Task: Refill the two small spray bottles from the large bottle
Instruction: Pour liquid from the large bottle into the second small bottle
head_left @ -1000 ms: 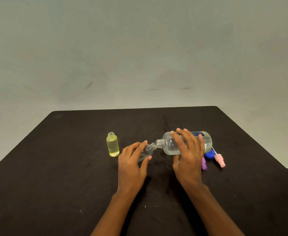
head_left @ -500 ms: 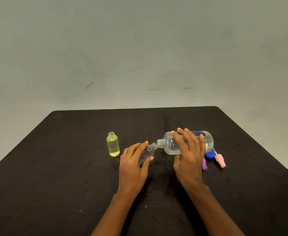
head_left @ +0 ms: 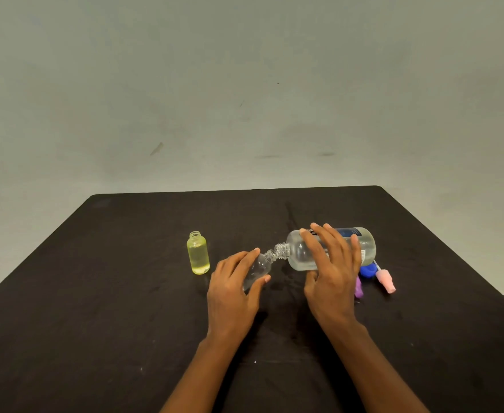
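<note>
Large bottle (head_left: pixel 298 257) lies tipped almost on its side above the counter (head_left: pixel 125 293), right of centre. Its open threaded neck points left and a little down. The right hand (head_left: pixel 334 278) holds it, with fingers spread over the top and the thumb beneath. The hand covers the middle of the bottle, so only a dark strip of the label shows past the fingers.

The neck meets the mouth of the clear bottle (head_left: pixel 258 268), which leans up toward it. Whether the two rims touch cannot be told. The left hand (head_left: pixel 232 296) grips the clear bottle, fingers round its far side and thumb on the near side, and hides its lower half. No stream can be made out between the mouths, and the liquid level in either clear vessel is hard to read.

The yellow bottle (head_left: pixel 198 254) stands upright and uncapped just left of the left hand, apart from it.

Behind the right hand lie a blue cap (head_left: pixel 367 270), a pink sprayer (head_left: pixel 385 280) and a purple sprayer (head_left: pixel 358 289). The cap and the purple sprayer are partly hidden. Both forearms are cut off at the bottom edge, and a plain wall (head_left: pixel 244 84) stands beyond.

Compared with a second ago, almost nothing differs. Both hands keep the same grips, the mouths stay together, and the yellow bottle has not moved.
</note>
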Demonstrator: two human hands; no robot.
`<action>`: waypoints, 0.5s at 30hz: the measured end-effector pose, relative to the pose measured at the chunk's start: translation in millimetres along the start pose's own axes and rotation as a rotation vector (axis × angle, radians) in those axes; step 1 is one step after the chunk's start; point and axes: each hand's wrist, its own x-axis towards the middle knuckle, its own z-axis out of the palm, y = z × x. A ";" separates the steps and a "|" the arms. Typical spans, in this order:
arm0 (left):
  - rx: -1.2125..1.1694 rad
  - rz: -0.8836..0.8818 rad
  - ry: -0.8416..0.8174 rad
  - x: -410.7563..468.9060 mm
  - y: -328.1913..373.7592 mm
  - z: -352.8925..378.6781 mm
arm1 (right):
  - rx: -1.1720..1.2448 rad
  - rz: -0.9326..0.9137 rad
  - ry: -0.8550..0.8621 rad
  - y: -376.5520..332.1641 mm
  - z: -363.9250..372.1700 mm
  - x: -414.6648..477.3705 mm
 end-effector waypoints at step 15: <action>0.019 -0.002 -0.006 -0.8 -1.2 -0.1 | 0.000 -0.009 0.011 3.1 2.2 -1.0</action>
